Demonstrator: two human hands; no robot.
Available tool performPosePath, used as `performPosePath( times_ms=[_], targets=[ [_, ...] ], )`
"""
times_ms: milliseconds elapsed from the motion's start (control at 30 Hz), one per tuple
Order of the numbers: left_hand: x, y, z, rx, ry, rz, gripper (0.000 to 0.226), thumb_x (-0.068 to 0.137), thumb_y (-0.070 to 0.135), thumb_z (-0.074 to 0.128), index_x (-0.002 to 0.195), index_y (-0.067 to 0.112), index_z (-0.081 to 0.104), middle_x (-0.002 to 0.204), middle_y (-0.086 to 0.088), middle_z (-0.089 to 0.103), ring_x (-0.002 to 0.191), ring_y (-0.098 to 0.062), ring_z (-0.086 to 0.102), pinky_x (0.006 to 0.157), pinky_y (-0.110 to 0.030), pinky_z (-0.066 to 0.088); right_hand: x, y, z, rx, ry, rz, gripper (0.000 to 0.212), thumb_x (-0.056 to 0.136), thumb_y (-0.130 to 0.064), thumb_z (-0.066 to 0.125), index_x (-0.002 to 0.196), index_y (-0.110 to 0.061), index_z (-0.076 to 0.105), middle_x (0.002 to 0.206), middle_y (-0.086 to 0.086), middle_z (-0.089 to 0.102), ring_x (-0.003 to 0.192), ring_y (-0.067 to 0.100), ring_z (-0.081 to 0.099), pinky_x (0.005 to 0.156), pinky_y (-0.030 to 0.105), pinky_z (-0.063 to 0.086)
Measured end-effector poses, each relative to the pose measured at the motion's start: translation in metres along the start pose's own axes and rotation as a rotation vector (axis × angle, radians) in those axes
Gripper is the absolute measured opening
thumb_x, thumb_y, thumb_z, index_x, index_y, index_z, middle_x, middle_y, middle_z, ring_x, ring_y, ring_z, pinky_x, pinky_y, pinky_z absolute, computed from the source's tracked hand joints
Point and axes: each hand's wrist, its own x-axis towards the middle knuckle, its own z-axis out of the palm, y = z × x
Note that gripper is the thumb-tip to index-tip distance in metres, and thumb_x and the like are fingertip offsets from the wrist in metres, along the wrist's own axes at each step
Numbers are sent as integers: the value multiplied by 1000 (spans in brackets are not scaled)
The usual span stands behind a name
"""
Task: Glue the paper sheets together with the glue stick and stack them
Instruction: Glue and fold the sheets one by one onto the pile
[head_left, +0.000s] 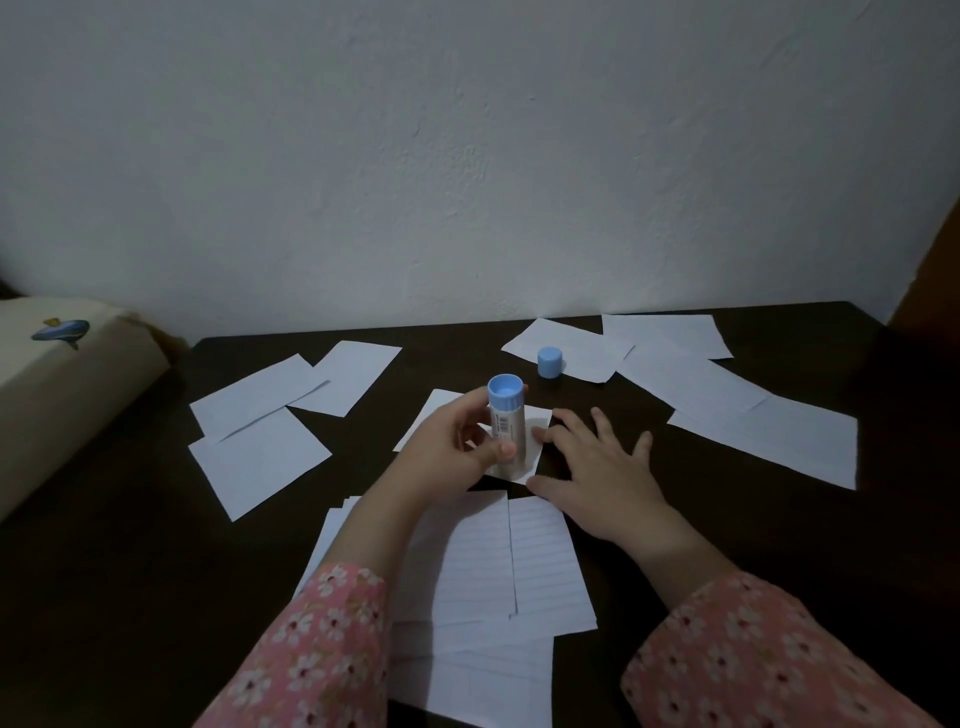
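Observation:
My left hand (457, 447) grips a glue stick (508, 423) with a blue twist base pointing up, its lower end down on a small white paper sheet (540, 418) at the table's middle. My right hand (597, 467) lies flat with spread fingers on that sheet's right edge. The blue cap (549, 362) stands apart, farther back on another sheet. A pile of lined sheets (493, 582) lies near me, between my forearms.
Loose white sheets lie scattered at the left (260, 436) and back right (727, 395) of the dark table (130, 597). A cream cushion (57, 395) sits off the left edge. A white wall (467, 156) closes the back.

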Motion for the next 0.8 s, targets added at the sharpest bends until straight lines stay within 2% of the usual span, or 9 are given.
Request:
performPosePath(
  times_ms=[200,533,667,800],
  targets=[
    [-1,3,-3,49,-21,24,61,89,14,64,135,47,41,112,18,56,93,-8,54,79,-21,47,1,-5,-2,25,7,29,59,91,-52,51,145,-43,28,160,-12,6,149,23,-7,109,69,-4],
    [-6,-11,-29,80,83,-44,58,90,14,63,138,38,42,122,8,56,94,-7,52,84,-29,47,1,-9,-3,30,14,47,57,91,-48,52,143,-38,32,159,-11,10,149,24,-4,109,69,-3],
    [-6,-17,-39,39,125,-75,60,90,14,62,141,36,40,126,10,53,113,-10,50,98,-37,45,2,-9,-1,25,29,49,55,91,-47,51,142,-38,33,158,-11,12,149,25,-3,109,69,-2],
    [-9,-21,-45,9,185,-95,57,92,13,60,141,34,39,118,14,50,112,-7,45,91,-27,41,1,-9,1,19,39,49,55,91,-48,50,142,-38,33,158,-11,12,148,24,-3,109,69,-2]
  ],
)
